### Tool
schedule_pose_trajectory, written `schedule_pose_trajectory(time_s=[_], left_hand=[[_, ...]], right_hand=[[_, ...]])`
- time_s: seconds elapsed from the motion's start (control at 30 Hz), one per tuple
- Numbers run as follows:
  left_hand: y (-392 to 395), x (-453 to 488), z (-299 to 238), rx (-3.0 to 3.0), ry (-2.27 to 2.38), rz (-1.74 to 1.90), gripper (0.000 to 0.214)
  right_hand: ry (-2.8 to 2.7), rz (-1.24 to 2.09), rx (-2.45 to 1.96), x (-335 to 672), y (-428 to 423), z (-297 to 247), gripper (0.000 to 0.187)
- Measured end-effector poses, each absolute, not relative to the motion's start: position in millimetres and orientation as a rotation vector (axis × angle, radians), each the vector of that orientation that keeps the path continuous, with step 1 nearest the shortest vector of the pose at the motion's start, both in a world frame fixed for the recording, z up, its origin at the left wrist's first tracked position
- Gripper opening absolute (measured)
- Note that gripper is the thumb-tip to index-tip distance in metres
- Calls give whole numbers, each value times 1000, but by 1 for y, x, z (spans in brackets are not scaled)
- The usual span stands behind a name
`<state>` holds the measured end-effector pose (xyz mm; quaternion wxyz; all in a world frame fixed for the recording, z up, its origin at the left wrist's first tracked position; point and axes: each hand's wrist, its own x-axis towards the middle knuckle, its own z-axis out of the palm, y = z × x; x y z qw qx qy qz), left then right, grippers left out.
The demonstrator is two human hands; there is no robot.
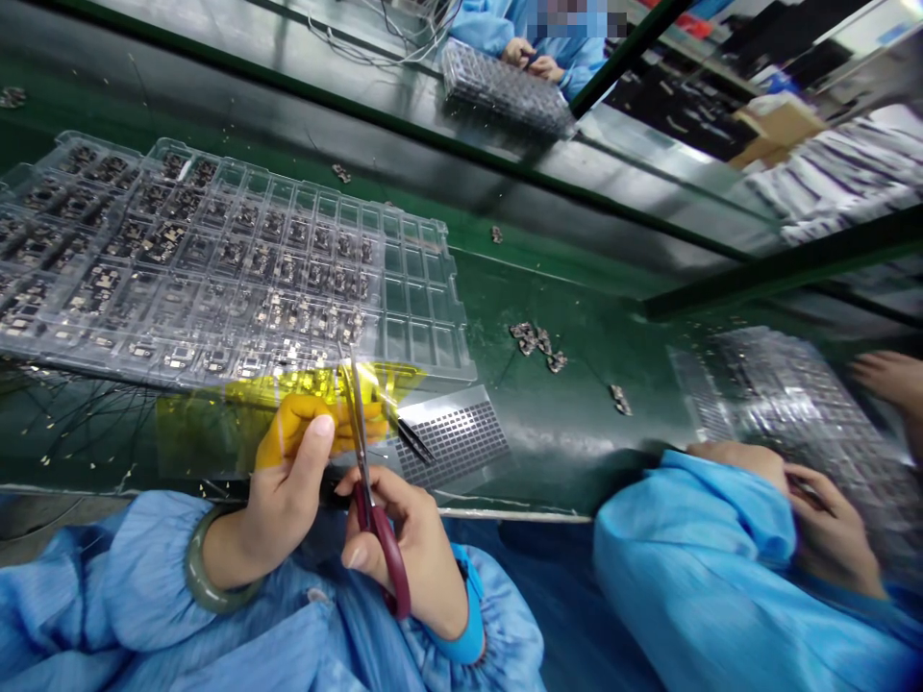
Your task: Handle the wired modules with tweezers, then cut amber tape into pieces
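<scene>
A translucent amber-yellow film point(288, 389) glows at six o'clock, beside dark-red plastic scissor handles point(382, 553) and silver blades point(357, 423). A light-blue gathered cloth sleeve point(137, 596) circles toward a mottled pale-green bangle point(206, 567). At ten o'clock, a clear plastic tray point(418, 288) shows a repeating square-cell grid, dotted dark and metallic. A glossy dark-green bench surface point(569, 288) lies beyond a silver mesh sheet point(454, 442) checked with tiny squares. At four o'clock, a co-worker's light-blue sleeve point(692, 548) shows the same colour.
</scene>
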<state>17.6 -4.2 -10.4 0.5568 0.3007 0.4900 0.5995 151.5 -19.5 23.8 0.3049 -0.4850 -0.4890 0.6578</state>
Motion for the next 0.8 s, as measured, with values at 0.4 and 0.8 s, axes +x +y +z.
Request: schedule_pose_trajectory(time_s=[0.4, 0.8], left_hand=[[-10, 11, -4, 974, 1164, 1321, 26], [-10, 10, 0, 1099, 1157, 1445, 17]], right_hand=[[-1316, 1724, -1212, 147, -16, 29, 71], [-1207, 1767, -1213, 146, -18, 24, 71]])
